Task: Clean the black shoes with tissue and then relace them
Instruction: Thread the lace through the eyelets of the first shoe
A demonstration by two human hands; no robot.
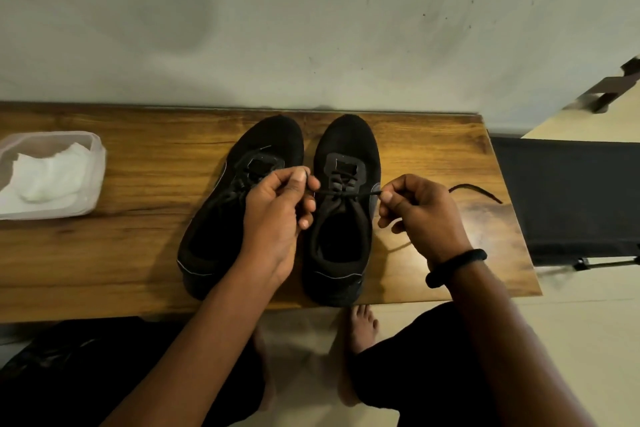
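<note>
Left hand [277,218] and right hand [424,218] pinch the lace [349,193] taut across one black shoe [346,142]; an uneven tug could unthread it.

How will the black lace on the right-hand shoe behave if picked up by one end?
Probably floppy: the lace is straight only where the left hand and right hand pull it taut; its loose tail curls on the bench. Likely very light, since a fingertip pinch holds it.
</note>
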